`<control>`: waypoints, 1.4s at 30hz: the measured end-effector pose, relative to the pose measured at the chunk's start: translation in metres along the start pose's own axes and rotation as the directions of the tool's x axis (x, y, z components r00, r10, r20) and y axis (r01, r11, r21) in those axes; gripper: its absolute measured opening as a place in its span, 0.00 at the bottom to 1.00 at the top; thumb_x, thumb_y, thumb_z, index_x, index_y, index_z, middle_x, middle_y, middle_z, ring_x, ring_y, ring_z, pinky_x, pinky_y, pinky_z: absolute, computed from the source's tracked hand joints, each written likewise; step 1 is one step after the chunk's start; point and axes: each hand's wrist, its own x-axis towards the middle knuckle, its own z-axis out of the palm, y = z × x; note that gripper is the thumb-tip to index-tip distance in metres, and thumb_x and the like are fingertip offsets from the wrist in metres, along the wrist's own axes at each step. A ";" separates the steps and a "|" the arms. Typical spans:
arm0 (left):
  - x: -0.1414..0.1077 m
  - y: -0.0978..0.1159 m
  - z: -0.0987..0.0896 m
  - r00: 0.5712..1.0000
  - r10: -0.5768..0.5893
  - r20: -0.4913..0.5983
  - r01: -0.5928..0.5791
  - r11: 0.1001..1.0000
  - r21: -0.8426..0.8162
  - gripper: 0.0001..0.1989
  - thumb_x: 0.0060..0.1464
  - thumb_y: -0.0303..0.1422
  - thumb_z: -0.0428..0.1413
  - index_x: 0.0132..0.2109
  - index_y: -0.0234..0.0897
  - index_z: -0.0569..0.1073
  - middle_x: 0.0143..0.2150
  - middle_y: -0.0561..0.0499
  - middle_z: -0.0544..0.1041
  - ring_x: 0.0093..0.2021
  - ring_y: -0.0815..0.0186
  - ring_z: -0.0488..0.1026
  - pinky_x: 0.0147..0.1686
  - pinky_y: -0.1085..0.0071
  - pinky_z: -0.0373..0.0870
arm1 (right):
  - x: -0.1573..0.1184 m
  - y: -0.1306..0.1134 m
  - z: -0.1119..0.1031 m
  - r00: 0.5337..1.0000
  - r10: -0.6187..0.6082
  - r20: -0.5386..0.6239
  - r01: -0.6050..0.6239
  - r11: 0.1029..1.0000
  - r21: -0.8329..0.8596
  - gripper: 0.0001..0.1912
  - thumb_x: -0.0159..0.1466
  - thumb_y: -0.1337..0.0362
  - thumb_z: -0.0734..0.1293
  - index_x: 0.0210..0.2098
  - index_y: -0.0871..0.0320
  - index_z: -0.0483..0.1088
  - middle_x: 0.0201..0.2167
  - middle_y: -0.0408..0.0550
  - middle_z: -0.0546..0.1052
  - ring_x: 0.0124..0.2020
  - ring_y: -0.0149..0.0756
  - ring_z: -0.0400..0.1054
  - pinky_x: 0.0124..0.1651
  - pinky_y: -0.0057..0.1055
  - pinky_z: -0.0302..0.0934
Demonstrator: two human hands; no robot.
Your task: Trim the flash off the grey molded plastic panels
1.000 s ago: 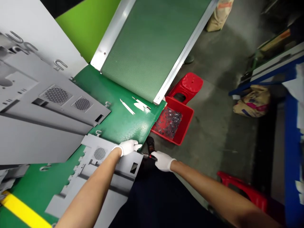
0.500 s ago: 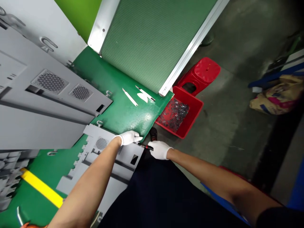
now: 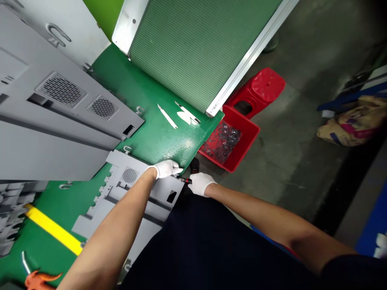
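A grey plastic panel [image 3: 165,207] with vent grilles and a notched edge lies on the green worktop, partly under my left forearm. At its upper right corner, my white-gloved left hand [image 3: 165,168] grips the edge with fingers close together. Just right of that corner, my right hand [image 3: 201,184], also gloved in white, is closed round a slim black-handled tool with a red band [image 3: 186,181]. Its metal end points at the panel corner beside my left fingertips; the exact tip is too small to make out.
Two white-handled knives [image 3: 167,116] and a white oval piece [image 3: 184,117] lie on the green worktop [image 3: 151,141]. Larger grey panels [image 3: 60,133] stand left. A ribbed green conveyor [image 3: 196,52], red bin [image 3: 244,147] and red stool [image 3: 267,86] are beyond. An orange-handled air gun [image 3: 39,280] lies lower left.
My right hand and the black-handled tool have shifted slightly up and left, closer to my left hand. The view has tilted a little, bringing more of the orange air gun into sight.
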 end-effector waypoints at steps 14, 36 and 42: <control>0.006 -0.007 -0.001 0.999 0.028 0.021 -0.029 0.997 0.067 0.29 0.49 0.61 0.52 0.27 0.37 0.68 0.25 0.54 0.68 0.27 0.68 0.61 0.32 0.69 0.61 | -0.003 0.002 0.003 0.999 -0.021 -0.045 0.020 1.000 -0.020 0.16 0.65 0.54 0.59 0.46 0.54 0.70 0.45 0.53 0.77 0.43 0.46 0.74 0.42 0.38 0.65; 0.005 -0.007 -0.003 0.997 0.064 0.040 -0.066 0.996 0.052 0.30 0.48 0.62 0.52 0.27 0.37 0.67 0.25 0.55 0.67 0.28 0.68 0.60 0.33 0.69 0.61 | 0.000 0.001 0.006 0.991 -0.057 -0.122 0.054 0.998 -0.031 0.12 0.62 0.58 0.61 0.43 0.52 0.70 0.45 0.50 0.77 0.43 0.46 0.74 0.40 0.37 0.64; 0.005 -0.007 -0.003 0.997 0.062 0.036 -0.064 0.997 0.038 0.29 0.49 0.61 0.53 0.27 0.37 0.69 0.25 0.54 0.68 0.27 0.68 0.61 0.33 0.70 0.61 | -0.003 -0.008 0.003 0.993 -0.028 -0.110 0.019 0.996 -0.086 0.15 0.66 0.56 0.58 0.44 0.55 0.71 0.42 0.56 0.79 0.41 0.49 0.75 0.42 0.41 0.66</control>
